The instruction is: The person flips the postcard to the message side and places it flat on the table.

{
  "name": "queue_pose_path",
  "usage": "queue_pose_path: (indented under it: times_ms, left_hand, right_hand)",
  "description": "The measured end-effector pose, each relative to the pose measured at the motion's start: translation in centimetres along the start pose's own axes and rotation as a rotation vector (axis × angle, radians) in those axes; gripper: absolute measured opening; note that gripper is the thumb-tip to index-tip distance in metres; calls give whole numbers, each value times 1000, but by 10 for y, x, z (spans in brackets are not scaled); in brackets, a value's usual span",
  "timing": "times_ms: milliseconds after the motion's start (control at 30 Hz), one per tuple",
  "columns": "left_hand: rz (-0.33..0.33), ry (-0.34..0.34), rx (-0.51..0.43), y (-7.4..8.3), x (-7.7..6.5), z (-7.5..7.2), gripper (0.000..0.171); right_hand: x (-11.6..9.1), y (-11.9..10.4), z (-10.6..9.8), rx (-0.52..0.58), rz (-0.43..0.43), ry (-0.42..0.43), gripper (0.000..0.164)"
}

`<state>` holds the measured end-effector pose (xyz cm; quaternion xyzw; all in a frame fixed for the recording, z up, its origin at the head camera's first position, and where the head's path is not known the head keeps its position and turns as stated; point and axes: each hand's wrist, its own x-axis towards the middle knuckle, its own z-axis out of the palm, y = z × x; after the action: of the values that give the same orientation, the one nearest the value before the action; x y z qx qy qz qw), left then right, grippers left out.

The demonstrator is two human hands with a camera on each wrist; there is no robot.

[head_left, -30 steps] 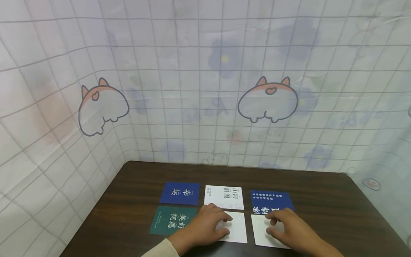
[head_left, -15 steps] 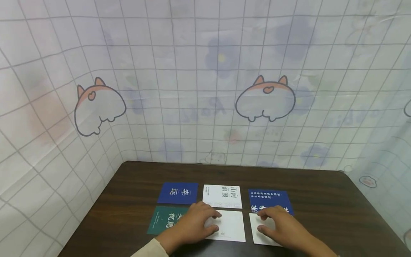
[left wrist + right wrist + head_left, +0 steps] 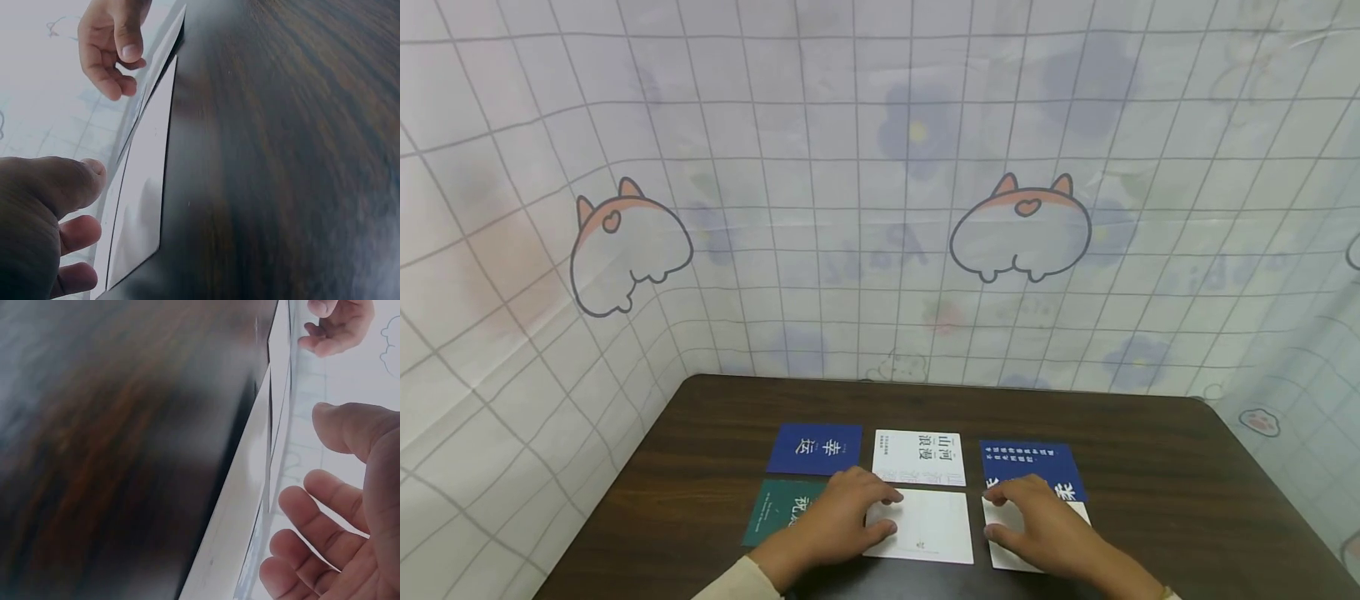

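Note:
Six postcards would be too many to single out, so several cards lie flat in two rows. My left hand [image 3: 842,518] is above the green card [image 3: 769,512] and the left edge of a white card [image 3: 928,527], fingers loosely bent, holding nothing. Over another white card [image 3: 1011,557] at the right is my right hand [image 3: 1047,527], thumb and fingers apart. In the left wrist view a gap shows between the left thumb [image 3: 69,181] and the white card [image 3: 144,175]. The right wrist view shows the right fingers [image 3: 312,519] spread, with nothing between them.
Behind the hands lie a blue card [image 3: 815,450], a white printed card [image 3: 917,458] and a second blue card [image 3: 1032,468]. They rest on a dark wooden table [image 3: 1165,483]. A patterned cloth [image 3: 850,333] hangs at its back and sides.
Both hands have moved left over the cards, uncovering more of the middle white card and covering more of the green one. The cards keep their layout; the head view has shifted slightly.

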<state>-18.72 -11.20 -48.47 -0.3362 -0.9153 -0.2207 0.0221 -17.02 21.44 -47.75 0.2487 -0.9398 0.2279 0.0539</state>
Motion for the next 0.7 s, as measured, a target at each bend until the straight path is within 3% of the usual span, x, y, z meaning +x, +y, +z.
queue_pose_path:
  times_ms: [400, 700]
  left_hand:
    - [-55, -12, 1, -11, -7, -7, 31]
    - [-14, 38, -3, -21, -16, -12, 32]
  right_hand:
    - [12, -10, 6, 31, 12, -41, 37]
    - [21, -20, 11, 51, 48, -78, 44]
